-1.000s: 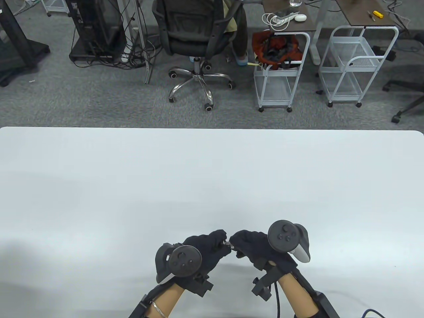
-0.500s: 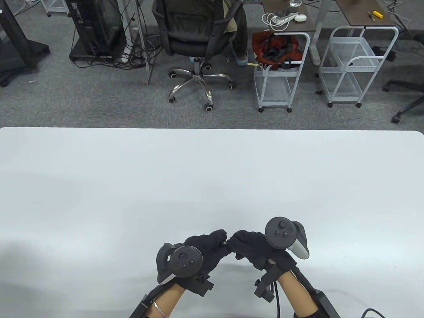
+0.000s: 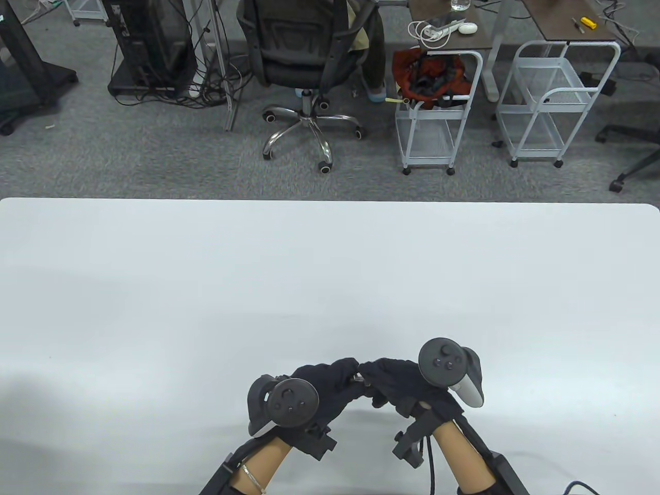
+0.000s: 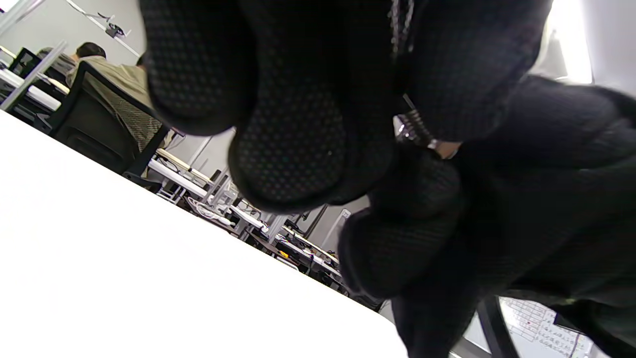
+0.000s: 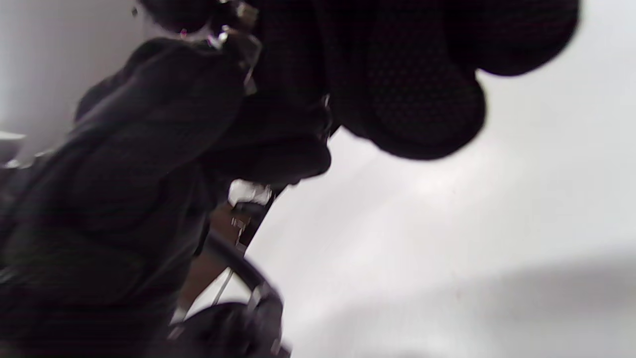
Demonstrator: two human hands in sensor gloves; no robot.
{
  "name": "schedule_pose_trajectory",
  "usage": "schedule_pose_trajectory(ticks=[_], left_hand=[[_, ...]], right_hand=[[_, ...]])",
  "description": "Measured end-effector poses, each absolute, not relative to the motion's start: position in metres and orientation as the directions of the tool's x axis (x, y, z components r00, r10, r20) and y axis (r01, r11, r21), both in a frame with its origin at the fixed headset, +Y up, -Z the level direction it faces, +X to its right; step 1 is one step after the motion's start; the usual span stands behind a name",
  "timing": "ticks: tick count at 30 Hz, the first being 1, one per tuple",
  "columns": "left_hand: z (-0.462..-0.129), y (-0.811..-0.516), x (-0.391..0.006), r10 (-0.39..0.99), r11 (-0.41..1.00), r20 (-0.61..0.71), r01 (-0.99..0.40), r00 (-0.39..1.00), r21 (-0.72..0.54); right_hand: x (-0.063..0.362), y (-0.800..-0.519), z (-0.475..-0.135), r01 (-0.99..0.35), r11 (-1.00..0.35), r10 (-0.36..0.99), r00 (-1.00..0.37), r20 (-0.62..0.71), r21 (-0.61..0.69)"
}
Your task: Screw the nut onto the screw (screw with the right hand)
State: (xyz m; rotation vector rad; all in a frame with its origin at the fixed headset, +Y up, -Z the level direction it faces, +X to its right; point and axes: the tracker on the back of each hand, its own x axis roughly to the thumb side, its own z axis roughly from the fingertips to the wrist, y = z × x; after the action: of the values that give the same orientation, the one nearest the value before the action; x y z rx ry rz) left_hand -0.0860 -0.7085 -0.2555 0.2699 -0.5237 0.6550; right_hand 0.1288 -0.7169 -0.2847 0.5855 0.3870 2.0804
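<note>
Both gloved hands meet fingertip to fingertip just above the near middle of the white table. A small metal screw shows as a sliver between them. My left hand grips it from the left. My right hand pinches around its other end, where the nut is hidden under the fingertips. In the left wrist view the threaded shaft pokes out between my left fingers and the right glove. The right wrist view, which is blurred, shows a glint of metal at the top.
Past the table's far edge stand an office chair and two white wire carts on grey carpet. Only the hands are above the table surface.
Both hands stay joined on the screw and have drifted slightly right. The right hand's tracker tipped away and came back, as the wrist rolled a little.
</note>
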Motion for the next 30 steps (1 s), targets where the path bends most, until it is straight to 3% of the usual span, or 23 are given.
schedule_pose_trajectory(ticks=[1, 5, 10, 14, 19, 20, 23, 29, 30], left_hand=[[-0.255, -0.708, -0.086, 0.496, 0.770, 0.547, -0.633, 0.674, 0.082], [-0.254, -0.707, -0.086, 0.525, 0.751, 0.552, -0.658, 0.648, 0.058], [-0.253, -0.707, -0.087, 0.518, 0.753, 0.547, -0.654, 0.658, 0.073], [-0.253, -0.705, -0.088, 0.530, 0.744, 0.553, -0.665, 0.642, 0.059], [-0.251, -0.705, -0.087, 0.503, 0.760, 0.556, -0.645, 0.662, 0.079], [-0.251, -0.704, -0.087, 0.499, 0.761, 0.559, -0.644, 0.662, 0.082], [-0.250, -0.705, -0.089, 0.542, 0.735, 0.554, -0.676, 0.632, 0.053], [-0.251, -0.710, -0.092, 0.576, 0.722, 0.516, -0.691, 0.634, 0.044], [-0.251, -0.710, -0.092, 0.574, 0.725, 0.518, -0.688, 0.634, 0.038]], right_hand=[[0.128, -0.717, -0.284, -0.684, -0.527, 0.847, -0.469, 0.249, 0.505], [0.128, -0.717, -0.282, -0.788, -0.536, 0.841, -0.466, 0.276, 0.304], [0.129, -0.713, -0.279, -0.696, -0.535, 0.844, -0.472, 0.257, 0.480], [0.129, -0.715, -0.277, -0.794, -0.527, 0.847, -0.462, 0.264, 0.304], [0.129, -0.716, -0.277, -0.726, -0.520, 0.854, -0.459, 0.245, 0.450], [0.129, -0.716, -0.277, -0.725, -0.518, 0.855, -0.457, 0.245, 0.455], [0.129, -0.716, -0.276, -0.809, -0.507, 0.858, -0.439, 0.268, 0.298], [0.125, -0.714, -0.275, -0.699, -0.535, 0.843, -0.477, 0.247, 0.475], [0.125, -0.715, -0.275, -0.702, -0.550, 0.835, -0.482, 0.266, 0.452]])
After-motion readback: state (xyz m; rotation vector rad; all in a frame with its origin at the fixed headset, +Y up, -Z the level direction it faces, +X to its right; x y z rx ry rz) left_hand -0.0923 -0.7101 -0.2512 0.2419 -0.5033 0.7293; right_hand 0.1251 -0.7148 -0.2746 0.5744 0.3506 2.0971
